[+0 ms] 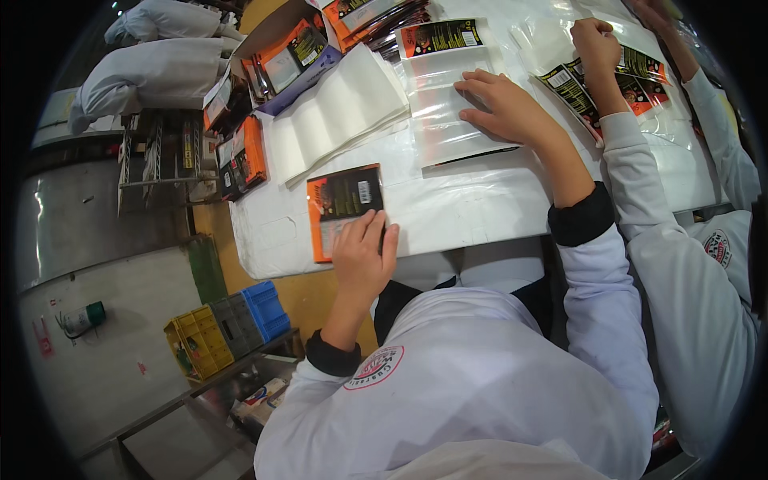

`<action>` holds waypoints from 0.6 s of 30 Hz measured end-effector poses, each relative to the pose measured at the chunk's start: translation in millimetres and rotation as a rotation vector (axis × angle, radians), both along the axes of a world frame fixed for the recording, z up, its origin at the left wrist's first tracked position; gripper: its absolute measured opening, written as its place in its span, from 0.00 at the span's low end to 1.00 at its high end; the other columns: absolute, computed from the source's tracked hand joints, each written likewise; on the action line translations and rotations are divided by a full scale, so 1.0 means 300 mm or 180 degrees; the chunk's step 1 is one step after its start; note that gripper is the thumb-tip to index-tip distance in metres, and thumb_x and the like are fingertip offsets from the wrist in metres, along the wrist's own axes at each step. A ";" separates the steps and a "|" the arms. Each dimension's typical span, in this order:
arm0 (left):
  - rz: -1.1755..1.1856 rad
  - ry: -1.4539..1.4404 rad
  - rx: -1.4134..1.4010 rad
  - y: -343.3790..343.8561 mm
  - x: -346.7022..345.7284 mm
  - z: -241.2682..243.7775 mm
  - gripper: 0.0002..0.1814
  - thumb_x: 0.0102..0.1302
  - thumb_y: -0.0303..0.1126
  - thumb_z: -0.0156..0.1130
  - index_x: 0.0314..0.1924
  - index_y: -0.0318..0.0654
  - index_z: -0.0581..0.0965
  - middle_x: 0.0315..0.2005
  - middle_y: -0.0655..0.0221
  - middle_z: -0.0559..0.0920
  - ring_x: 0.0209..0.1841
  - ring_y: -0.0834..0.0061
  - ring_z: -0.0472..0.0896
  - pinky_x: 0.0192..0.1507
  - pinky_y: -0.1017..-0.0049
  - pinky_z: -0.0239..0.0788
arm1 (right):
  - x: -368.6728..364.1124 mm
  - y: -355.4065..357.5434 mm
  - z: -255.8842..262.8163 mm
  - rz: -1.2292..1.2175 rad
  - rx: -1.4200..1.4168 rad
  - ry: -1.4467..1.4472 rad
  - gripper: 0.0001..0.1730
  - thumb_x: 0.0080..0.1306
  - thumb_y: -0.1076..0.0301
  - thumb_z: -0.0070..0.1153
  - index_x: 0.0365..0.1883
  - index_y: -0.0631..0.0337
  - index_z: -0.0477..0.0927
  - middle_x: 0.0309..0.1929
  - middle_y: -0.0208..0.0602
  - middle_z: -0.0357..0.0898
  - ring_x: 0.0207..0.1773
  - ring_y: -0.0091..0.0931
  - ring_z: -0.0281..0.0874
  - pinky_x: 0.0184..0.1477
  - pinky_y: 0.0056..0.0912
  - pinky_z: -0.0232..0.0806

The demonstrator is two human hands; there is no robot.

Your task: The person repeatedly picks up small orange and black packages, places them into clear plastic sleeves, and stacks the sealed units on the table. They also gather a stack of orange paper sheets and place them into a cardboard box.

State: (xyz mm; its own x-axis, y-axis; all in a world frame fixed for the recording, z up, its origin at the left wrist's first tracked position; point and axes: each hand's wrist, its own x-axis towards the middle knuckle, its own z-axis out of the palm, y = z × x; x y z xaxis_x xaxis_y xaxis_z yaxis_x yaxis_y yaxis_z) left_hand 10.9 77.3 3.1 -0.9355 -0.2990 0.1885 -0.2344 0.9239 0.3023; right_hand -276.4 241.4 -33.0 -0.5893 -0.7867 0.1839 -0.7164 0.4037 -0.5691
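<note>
A black and orange printed plastic packet (351,192) lies near the front edge of the table. My left hand (360,252) rests palm down on its lower right part, fingers on top and thumb beside the packet's right edge. Farther right, my right hand (507,108) is spread over clear plastic pouches (444,129), fingertips touching the film. A black printed panel (444,37) with an orange end shows at the top of these pouches. What lies under each palm is hidden.
A white sheet stack (342,114) lies left of the pouches. Behind it stands a purple-edged box (306,75) of printed packets, with an orange packet stack (243,159) nearer. At right, a co-worker's hand (597,51) is over more printed pouches (567,90). Plastic crates (201,339) stand lower left.
</note>
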 end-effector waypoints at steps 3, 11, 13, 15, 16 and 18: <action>-0.0480 0.0573 0.0293 -0.018 -0.205 0.042 0.11 0.63 0.30 0.64 0.44 0.36 0.83 0.39 0.61 0.84 0.42 0.61 0.82 0.49 0.67 0.71 | -0.006 -0.003 0.006 0.0069 -0.0048 -0.0010 0.27 0.62 0.59 0.61 0.58 0.60 0.76 0.62 0.45 0.71 0.60 0.44 0.70 0.62 0.40 0.64; -0.1733 0.0752 0.0224 -0.183 -0.919 -0.085 0.18 0.63 0.41 0.65 0.51 0.41 0.82 0.46 0.62 0.84 0.47 0.61 0.82 0.50 0.69 0.73 | 0.000 -0.006 0.016 0.0186 -0.0018 -0.0101 0.26 0.58 0.61 0.64 0.54 0.65 0.77 0.57 0.46 0.74 0.58 0.44 0.71 0.60 0.41 0.65; -0.1876 0.0553 0.0131 -0.200 -0.984 -0.111 0.18 0.63 0.42 0.65 0.50 0.41 0.82 0.45 0.63 0.84 0.46 0.62 0.82 0.49 0.69 0.73 | 0.003 0.001 0.025 0.0126 0.0020 -0.0122 0.26 0.57 0.62 0.64 0.53 0.64 0.78 0.59 0.47 0.73 0.60 0.44 0.71 0.61 0.41 0.64; -0.1922 0.0553 0.0027 -0.222 -1.004 -0.109 0.18 0.63 0.41 0.66 0.48 0.40 0.83 0.43 0.63 0.85 0.45 0.62 0.83 0.48 0.69 0.73 | 0.001 0.001 0.040 0.0172 0.0077 -0.0215 0.27 0.57 0.62 0.64 0.53 0.64 0.78 0.60 0.47 0.73 0.60 0.44 0.71 0.62 0.40 0.64; -0.1954 0.0620 0.0156 -0.223 -1.011 -0.108 0.15 0.62 0.41 0.66 0.45 0.40 0.84 0.40 0.64 0.85 0.43 0.63 0.83 0.46 0.70 0.73 | 0.000 0.004 0.046 0.0176 0.0122 -0.0169 0.27 0.57 0.62 0.64 0.53 0.63 0.78 0.59 0.48 0.73 0.59 0.43 0.72 0.62 0.40 0.64; -0.1899 0.0578 0.0182 -0.220 -1.030 -0.111 0.15 0.61 0.41 0.67 0.43 0.41 0.85 0.39 0.64 0.85 0.44 0.62 0.82 0.48 0.68 0.73 | 0.000 0.007 0.034 0.0166 0.0080 -0.0198 0.26 0.56 0.62 0.65 0.52 0.63 0.78 0.58 0.47 0.74 0.58 0.43 0.73 0.61 0.40 0.65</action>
State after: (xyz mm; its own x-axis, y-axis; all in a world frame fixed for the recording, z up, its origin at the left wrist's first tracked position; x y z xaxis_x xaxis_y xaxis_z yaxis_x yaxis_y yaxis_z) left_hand -297.9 11.2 -30.2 -0.8990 0.2505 0.3592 0.3765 0.8610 0.3419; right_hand -276.5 243.5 -22.9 -0.5571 -0.8205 0.1282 -0.7005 0.3813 -0.6033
